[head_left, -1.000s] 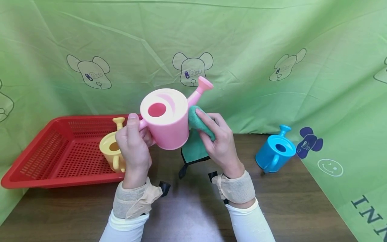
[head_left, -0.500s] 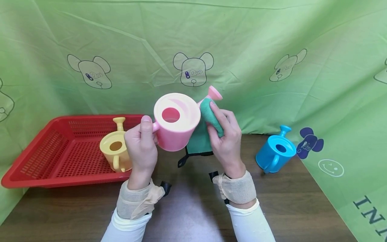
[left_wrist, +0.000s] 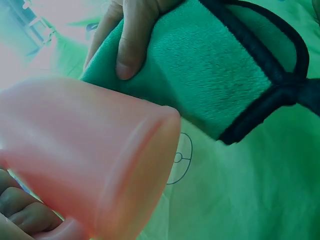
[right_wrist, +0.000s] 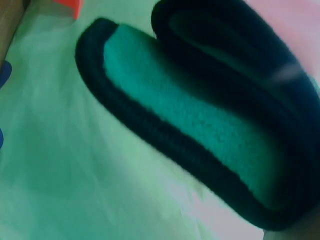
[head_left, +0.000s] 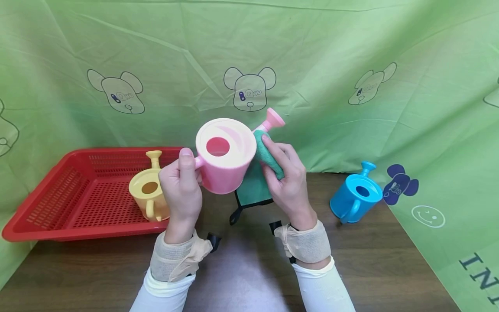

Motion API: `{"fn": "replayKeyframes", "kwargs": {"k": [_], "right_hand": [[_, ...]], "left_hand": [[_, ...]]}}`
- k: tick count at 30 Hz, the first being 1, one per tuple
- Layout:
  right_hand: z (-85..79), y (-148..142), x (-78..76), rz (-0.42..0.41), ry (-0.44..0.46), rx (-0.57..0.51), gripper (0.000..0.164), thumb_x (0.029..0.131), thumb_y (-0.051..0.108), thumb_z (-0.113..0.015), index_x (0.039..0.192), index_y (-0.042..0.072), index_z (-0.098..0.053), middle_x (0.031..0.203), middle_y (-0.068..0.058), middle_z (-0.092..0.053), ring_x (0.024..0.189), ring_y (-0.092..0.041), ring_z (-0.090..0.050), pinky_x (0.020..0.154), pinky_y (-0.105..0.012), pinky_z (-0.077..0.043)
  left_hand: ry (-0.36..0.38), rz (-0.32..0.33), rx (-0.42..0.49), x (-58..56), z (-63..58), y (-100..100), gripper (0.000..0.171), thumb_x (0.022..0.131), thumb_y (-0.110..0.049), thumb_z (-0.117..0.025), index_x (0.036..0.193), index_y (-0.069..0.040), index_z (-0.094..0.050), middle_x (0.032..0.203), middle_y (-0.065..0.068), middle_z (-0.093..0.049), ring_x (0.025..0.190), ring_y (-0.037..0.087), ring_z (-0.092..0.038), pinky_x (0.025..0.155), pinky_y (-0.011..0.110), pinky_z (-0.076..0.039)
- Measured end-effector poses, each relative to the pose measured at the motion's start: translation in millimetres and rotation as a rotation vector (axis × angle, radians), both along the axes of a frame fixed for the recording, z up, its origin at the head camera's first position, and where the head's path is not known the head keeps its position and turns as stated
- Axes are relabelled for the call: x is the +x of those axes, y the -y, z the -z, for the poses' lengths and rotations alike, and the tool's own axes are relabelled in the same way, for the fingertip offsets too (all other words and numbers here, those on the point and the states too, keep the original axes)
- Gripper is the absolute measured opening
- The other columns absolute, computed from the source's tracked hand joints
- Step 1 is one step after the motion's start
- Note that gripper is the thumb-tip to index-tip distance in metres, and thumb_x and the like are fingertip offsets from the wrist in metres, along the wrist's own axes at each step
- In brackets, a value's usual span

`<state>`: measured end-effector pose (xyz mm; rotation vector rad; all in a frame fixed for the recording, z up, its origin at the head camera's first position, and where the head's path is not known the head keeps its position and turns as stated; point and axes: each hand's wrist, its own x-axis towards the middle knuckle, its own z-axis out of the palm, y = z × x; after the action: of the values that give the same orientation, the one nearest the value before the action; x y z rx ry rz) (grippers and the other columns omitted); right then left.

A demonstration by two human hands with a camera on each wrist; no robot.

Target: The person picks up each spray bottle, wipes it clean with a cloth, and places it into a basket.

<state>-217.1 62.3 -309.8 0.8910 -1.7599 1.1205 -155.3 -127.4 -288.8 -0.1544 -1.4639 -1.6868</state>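
Observation:
In the head view my left hand [head_left: 181,186] grips the handle of a pink watering can [head_left: 224,175], held up above the table with its spout towards the right. My right hand [head_left: 291,184] pinches a green cloth [head_left: 253,187] with black edging and a hanging loop. The bunched part of the cloth lies against the can where the spout leaves the body. From the left wrist, the can [left_wrist: 85,140] shows its side and base, and the cloth [left_wrist: 210,65] drapes down behind it. Folded cloth [right_wrist: 200,122] fills much of the right wrist view, hiding the right fingers.
A red basket [head_left: 43,197] stands on the left, with a yellow watering can [head_left: 146,190] at its right end, partly behind my left hand. On the right, a blue watering can [head_left: 354,201] stands on the brown table [head_left: 249,264]. A green printed curtain [head_left: 312,43] hangs behind.
The pink can and my left hand have moved right. The cloth rose along the spout towards its head, then slid back down to the spout's base.

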Motion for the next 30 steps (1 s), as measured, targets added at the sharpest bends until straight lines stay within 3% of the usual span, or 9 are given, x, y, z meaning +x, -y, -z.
{"fn": "replayKeyframes", "kwargs": {"k": [7,14,30], "right_hand": [[-2.3,2,5.8,-0.075,0.01,0.015,0.042,0.089,0.012,-0.06,0.131,0.011,-0.059,0.115,-0.005,-0.061,0.105,-0.017,-0.056,0.089,-0.036,-0.045],[-5.9,2,10.3,-0.128,-0.015,0.026,0.044,0.087,0.009,-0.062,0.131,0.01,-0.059,0.115,-0.008,-0.061,0.105,-0.02,-0.057,0.09,-0.036,-0.046],[-9.5,1,15.7,-0.223,0.014,0.101,0.046,0.087,0.007,-0.062,0.133,0.012,-0.058,0.115,-0.008,-0.061,0.105,-0.019,-0.057,0.086,-0.033,-0.047]], "left_hand": [[0.028,0.077,0.116,1.1,-2.5,4,0.055,0.096,-0.027,-0.049,0.049,-0.004,-0.032,0.042,0.002,-0.028,0.039,0.013,-0.024,0.037,0.022,-0.023],[0.037,0.117,0.163,0.6,-4.6,7,0.056,0.096,-0.031,-0.05,0.049,-0.005,-0.032,0.043,0.004,-0.029,0.038,0.015,-0.022,0.037,0.024,-0.02],[0.049,0.095,0.202,-0.1,-6.1,11,0.058,0.095,-0.033,-0.051,0.048,-0.007,-0.031,0.042,0.004,-0.027,0.039,0.014,-0.018,0.035,0.024,-0.019]]}}
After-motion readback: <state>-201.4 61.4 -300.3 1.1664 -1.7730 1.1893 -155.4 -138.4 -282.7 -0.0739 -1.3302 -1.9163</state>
